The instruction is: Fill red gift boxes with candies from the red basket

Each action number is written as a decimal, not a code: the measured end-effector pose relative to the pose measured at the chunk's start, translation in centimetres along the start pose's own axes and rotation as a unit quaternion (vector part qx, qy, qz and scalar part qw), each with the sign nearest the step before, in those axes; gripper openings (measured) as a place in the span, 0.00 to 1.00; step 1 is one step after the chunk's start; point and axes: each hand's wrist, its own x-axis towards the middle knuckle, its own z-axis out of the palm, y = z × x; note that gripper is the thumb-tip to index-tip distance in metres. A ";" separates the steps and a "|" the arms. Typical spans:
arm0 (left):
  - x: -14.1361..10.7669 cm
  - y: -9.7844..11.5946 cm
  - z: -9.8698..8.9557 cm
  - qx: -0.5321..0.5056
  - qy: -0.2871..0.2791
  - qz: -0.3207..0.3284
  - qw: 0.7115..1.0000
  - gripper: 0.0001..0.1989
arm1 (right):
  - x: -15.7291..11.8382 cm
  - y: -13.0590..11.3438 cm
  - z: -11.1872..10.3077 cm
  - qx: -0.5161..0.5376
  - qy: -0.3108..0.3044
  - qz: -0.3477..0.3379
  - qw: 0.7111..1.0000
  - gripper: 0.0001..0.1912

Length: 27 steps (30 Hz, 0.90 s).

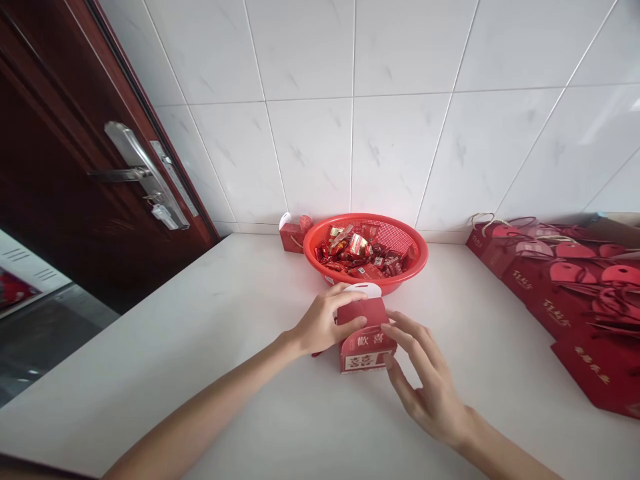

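Observation:
A small red candy box (367, 359) with Chinese characters on its front stands upright on the white table, its white-backed rounded flap raised at the far side. My left hand (320, 323) grips it from the left, the thumb lying over the front edge of the top and the fingers curled along the far side. On the right, my right hand (425, 377) holds its fingers and thumb against the box's side and front corner. Just behind the box sits a red plastic basket (417, 263) of red-wrapped sweets (360, 248). A little red bit shows beneath my left hand.
Another small red box (291, 237) with a cord handle stands against the tiled wall, left of the basket. Rows of red gift bags (543, 300) with rope handles fill the right side. A dark red door (60, 133) is beyond the table's left edge.

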 end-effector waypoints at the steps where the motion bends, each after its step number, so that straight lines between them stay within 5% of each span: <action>1: 0.0 0.0 0.1 -0.005 0.010 0.021 1.000 0.21 | -0.1 0.1 0.1 -0.004 -0.003 0.006 1.000 0.24; 6: 0.0 0.1 0.1 -0.026 0.027 0.029 0.999 0.37 | -0.2 0.4 0.2 -0.023 -0.019 0.018 0.999 0.22; 11: 0.1 0.1 -0.8 -0.024 0.006 0.007 1.000 0.14 | -0.2 0.7 0.4 -0.033 -0.023 0.021 0.999 0.20; 19: 0.2 0.7 -1.1 -0.046 -0.046 -0.069 0.996 0.12 | 0.0 1.2 0.1 -0.024 -0.024 0.037 0.999 0.19; 24: 0.2 0.6 -1.0 -0.088 -0.072 -0.136 0.984 0.11 | 0.2 3.5 -0.4 0.003 -0.021 0.146 0.989 0.17; 27: 0.2 0.5 -1.0 -0.131 -0.088 -0.169 0.973 0.11 | 0.5 4.6 -0.3 0.055 -0.081 0.234 0.967 0.16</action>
